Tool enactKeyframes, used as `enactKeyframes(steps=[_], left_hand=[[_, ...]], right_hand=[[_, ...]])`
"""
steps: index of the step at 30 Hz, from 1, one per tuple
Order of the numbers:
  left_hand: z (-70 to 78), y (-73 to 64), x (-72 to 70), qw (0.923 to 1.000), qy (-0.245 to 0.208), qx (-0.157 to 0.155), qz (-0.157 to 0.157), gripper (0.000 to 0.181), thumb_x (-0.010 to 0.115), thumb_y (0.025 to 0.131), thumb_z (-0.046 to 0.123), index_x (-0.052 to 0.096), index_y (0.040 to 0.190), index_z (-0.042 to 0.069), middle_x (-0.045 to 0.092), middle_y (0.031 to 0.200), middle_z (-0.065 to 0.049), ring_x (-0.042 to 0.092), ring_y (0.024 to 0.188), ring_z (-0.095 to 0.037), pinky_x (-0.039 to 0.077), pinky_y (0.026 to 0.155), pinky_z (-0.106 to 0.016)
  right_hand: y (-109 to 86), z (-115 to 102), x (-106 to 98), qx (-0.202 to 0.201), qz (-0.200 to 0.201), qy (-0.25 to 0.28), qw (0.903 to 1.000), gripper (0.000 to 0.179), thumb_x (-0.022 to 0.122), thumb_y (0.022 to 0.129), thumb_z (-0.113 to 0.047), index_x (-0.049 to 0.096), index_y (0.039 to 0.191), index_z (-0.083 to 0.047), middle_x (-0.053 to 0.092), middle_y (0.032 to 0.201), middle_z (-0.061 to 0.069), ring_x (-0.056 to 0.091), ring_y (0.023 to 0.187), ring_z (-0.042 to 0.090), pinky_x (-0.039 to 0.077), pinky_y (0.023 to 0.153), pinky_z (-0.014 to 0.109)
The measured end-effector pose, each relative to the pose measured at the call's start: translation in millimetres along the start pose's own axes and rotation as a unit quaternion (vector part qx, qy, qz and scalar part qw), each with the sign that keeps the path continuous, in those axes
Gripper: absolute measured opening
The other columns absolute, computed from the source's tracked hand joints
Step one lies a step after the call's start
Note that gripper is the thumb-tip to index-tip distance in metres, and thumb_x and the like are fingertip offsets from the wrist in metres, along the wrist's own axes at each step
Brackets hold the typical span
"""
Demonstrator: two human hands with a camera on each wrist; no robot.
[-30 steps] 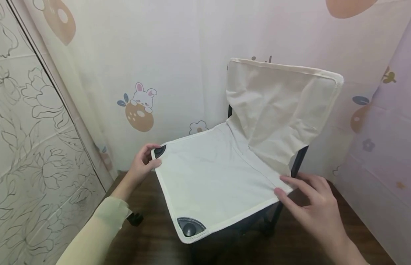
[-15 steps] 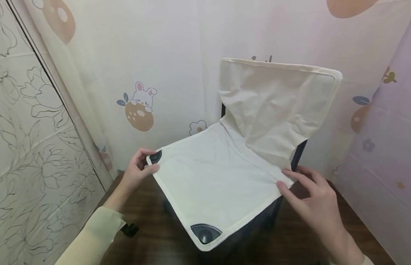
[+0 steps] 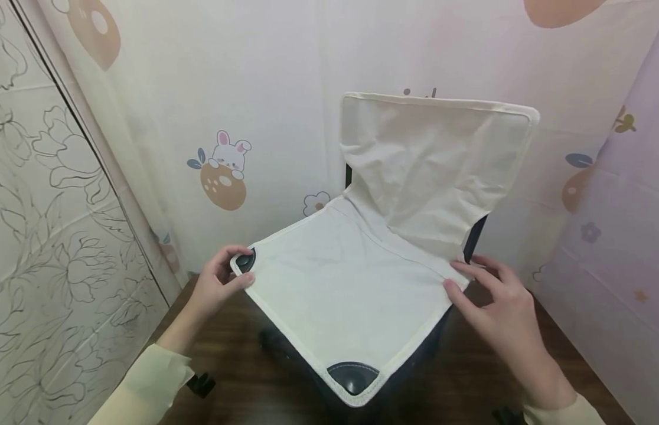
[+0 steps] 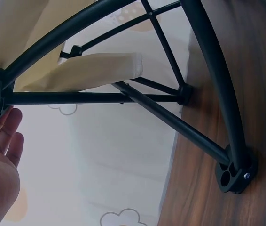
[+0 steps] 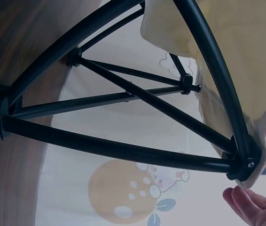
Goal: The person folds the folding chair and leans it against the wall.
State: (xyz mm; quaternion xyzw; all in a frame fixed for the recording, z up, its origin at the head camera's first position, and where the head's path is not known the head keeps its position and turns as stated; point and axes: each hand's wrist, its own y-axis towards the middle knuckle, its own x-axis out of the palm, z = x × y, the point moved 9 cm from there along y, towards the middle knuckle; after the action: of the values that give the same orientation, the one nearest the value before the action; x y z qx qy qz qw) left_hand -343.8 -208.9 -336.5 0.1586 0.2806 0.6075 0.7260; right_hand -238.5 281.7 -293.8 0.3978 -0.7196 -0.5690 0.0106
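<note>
Folding chair (image 3: 361, 265) up on its legs, dark wood surface (image 3: 228, 342) under it, curtain (image 3: 287, 106) behind it; black frame (image 5: 130, 89) spread, seat cloth (image 3: 319, 283) stretched flat, so setup looks mostly done. Left hand (image 3: 218, 280) curled round the chair's front corner, right hand (image 3: 499, 301) pinching its rear seat corner beside the creased backrest (image 3: 436, 159). Remaining, probably: final squaring up and release.

1. Plain off-white on the fabric (image 3: 345, 283) of the chair (image 3: 436, 159).
2. Near-black on its frame (image 5: 123, 151) and corner patches (image 3: 353, 376).
3. Bunnies, flowers and orange fruit on the pale curtain (image 3: 276, 77) behind the chair.
4. Grey floral outlines on the white sheet (image 3: 48, 295) left of it.
</note>
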Motion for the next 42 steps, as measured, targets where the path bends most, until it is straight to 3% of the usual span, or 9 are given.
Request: enactKeyframes(steps=[6,12,17,19,22,25,28,31,42], left_hand=[[3.4,-0.8,-1.1,0.9999,0.006,-0.009,-0.006,0.042,0.073,0.095,-0.009,0.061,0.135,-0.004,0.067,0.120,-0.005,0.064,0.101,-0.014,0.058,0.081,-0.025],[5.2,-2.0,0.3,0.9993,-0.017,0.000,-0.033,0.040,0.072,0.094,-0.014,0.061,0.132,-0.005,0.067,0.115,-0.005,0.065,0.090,-0.014,0.059,0.074,-0.025],[9.0,-5.0,2.3,0.9975,-0.027,0.018,-0.062,0.039,0.070,0.094,-0.015,0.061,0.131,-0.007,0.066,0.118,-0.004,0.066,0.092,-0.014,0.060,0.077,-0.025],[11.8,-7.3,2.6,0.9963,-0.032,0.029,-0.075,0.039,0.069,0.093,-0.016,0.061,0.131,-0.008,0.066,0.123,-0.005,0.066,0.097,-0.014,0.060,0.080,-0.024],[17.3,-11.7,3.4,0.9927,-0.042,0.057,-0.098,0.042,0.066,0.091,-0.020,0.060,0.131,-0.011,0.065,0.129,-0.007,0.066,0.108,-0.015,0.058,0.092,-0.024],[22.3,-16.3,4.3,0.9889,-0.040,0.088,-0.113,0.047,0.065,0.087,-0.024,0.060,0.132,-0.012,0.065,0.133,-0.009,0.064,0.121,-0.016,0.053,0.106,-0.024],[25.1,-19.1,6.2,0.9876,-0.028,0.101,-0.117,0.051,0.066,0.085,-0.027,0.061,0.133,-0.011,0.065,0.136,-0.008,0.062,0.129,-0.015,0.049,0.114,-0.025],[27.1,-20.3,9.3,0.9878,-0.022,0.099,-0.118,0.053,0.069,0.085,-0.028,0.062,0.133,-0.009,0.065,0.137,-0.008,0.062,0.129,-0.015,0.050,0.113,-0.026],[31.8,-25.3,9.4,0.9901,0.023,0.084,-0.110,0.049,0.072,0.089,-0.025,0.069,0.131,-0.001,0.070,0.135,-0.008,0.065,0.129,-0.015,0.054,0.109,-0.027]], right_hand=[[3.4,0.9,-0.6,-0.007,0.003,0.003,1.0000,0.048,0.099,0.074,-0.015,0.085,0.120,-0.014,0.072,0.131,0.023,0.067,0.116,0.045,0.044,0.083,0.039],[6.3,4.5,3.5,-0.014,-0.017,-0.003,0.9997,0.049,0.100,0.076,-0.014,0.084,0.122,-0.014,0.072,0.130,0.023,0.068,0.116,0.045,0.047,0.083,0.050],[10.9,13.6,8.4,-0.014,-0.029,-0.006,0.9995,0.051,0.100,0.075,-0.013,0.084,0.123,-0.014,0.071,0.131,0.023,0.067,0.117,0.047,0.051,0.084,0.061],[13.2,18.0,10.8,-0.015,-0.035,-0.006,0.9993,0.050,0.099,0.076,-0.014,0.083,0.124,-0.014,0.071,0.132,0.023,0.067,0.117,0.047,0.052,0.084,0.060],[17.2,25.0,15.5,-0.015,-0.048,-0.012,0.9987,0.048,0.097,0.080,-0.015,0.083,0.125,-0.015,0.071,0.134,0.022,0.069,0.114,0.044,0.051,0.082,0.047],[21.8,32.3,21.0,-0.010,-0.064,-0.013,0.9978,0.047,0.096,0.083,-0.016,0.082,0.128,-0.014,0.070,0.137,0.023,0.071,0.109,0.042,0.051,0.083,0.045],[25.4,40.4,25.9,0.005,-0.081,0.003,0.9967,0.046,0.093,0.087,-0.015,0.080,0.130,-0.012,0.067,0.140,0.025,0.071,0.107,0.042,0.053,0.086,0.057],[27.4,46.3,28.3,0.014,-0.087,0.015,0.9960,0.045,0.092,0.089,-0.015,0.080,0.132,-0.012,0.066,0.142,0.026,0.070,0.108,0.043,0.051,0.088,0.066],[36.7,53.9,35.4,0.003,-0.096,0.007,0.9953,0.043,0.090,0.090,-0.017,0.081,0.131,-0.014,0.067,0.142,0.028,0.068,0.117,0.051,0.051,0.090,0.070]])
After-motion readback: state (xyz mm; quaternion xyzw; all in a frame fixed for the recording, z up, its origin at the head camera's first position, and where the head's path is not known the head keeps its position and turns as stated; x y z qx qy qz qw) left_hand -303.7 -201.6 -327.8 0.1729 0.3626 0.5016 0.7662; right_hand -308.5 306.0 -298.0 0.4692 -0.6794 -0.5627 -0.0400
